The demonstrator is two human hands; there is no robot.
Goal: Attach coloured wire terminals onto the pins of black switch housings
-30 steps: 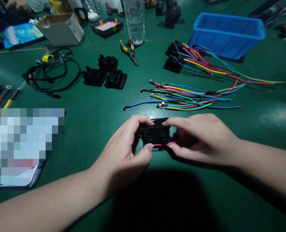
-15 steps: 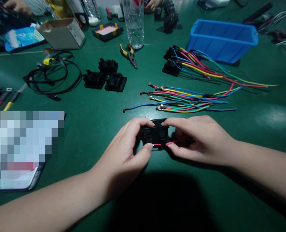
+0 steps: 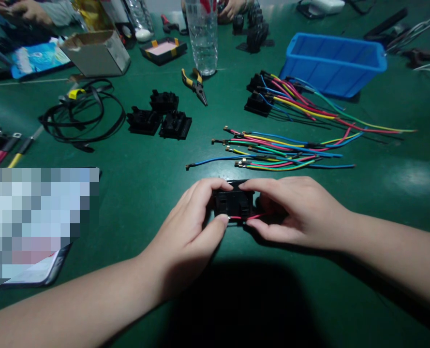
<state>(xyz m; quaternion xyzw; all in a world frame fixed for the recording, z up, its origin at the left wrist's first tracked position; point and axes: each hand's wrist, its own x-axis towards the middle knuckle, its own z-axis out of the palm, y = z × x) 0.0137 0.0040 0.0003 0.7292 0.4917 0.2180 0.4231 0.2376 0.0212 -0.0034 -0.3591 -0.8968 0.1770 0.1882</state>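
Observation:
Between my hands is a black plastic socket housing (image 3: pixel 232 203), held just above the green table. A red wire (image 3: pixel 256 216) runs along its near edge. My left hand (image 3: pixel 196 217) grips the housing's left side, with the thumb at the wire's metal end. From the right, my right hand (image 3: pixel 296 208) holds the housing with its index finger on the top edge and its thumb by the red wire. Beyond them lie several loose coloured wires (image 3: pixel 280 137) with metal terminals. Three black housings (image 3: pixel 164 101) sit to the left, and wired black housings (image 3: pixel 259 103) to the right.
Farther back are a blue bin (image 3: pixel 334 67), pliers (image 3: pixel 196 87), a plastic bottle (image 3: pixel 204 43), a cardboard box (image 3: pixel 98 53) and a small black tray (image 3: pixel 164 50). A coiled black cable (image 3: pixel 82 113) and a blurred-out device (image 3: pixel 37 227) lie left. Another person's hand (image 3: pixel 231 9) shows at the top.
My right thumb has shifted slightly left along the red wire, and the right index finger has slid a little left on the housing. The view has moved slightly.

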